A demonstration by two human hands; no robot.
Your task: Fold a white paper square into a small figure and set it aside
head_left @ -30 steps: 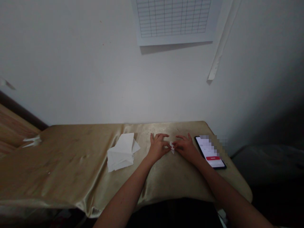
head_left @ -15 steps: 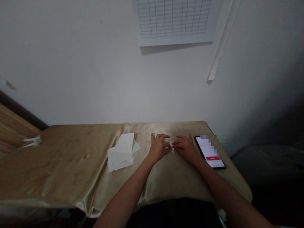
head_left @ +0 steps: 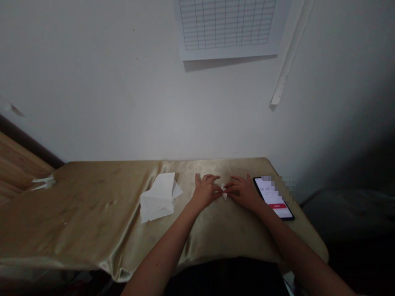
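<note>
A small folded piece of white paper (head_left: 224, 196) is between my hands, low over the tablecloth. My left hand (head_left: 206, 191) pinches it from the left with thumb and a fingertip, the other fingers raised. From the right, my right hand (head_left: 242, 191) pinches the same paper, its fingertips almost touching the left ones. The exact shape of the folds is too small to make out. Left of my hands lies a loose stack of white paper sheets (head_left: 159, 197), some creased and torn at the edge.
A phone (head_left: 279, 209) with a lit screen lies right of my right hand. The gold tablecloth (head_left: 86, 205) has a raised fold left of the middle. Behind stands a white wall (head_left: 108, 82) with a printed grid sheet (head_left: 228, 53). White scraps (head_left: 45, 181) are at the far left.
My hands stay in nearly the same place, pinching the small paper, with only slight finger movement. The stack of sheets has not moved.
</note>
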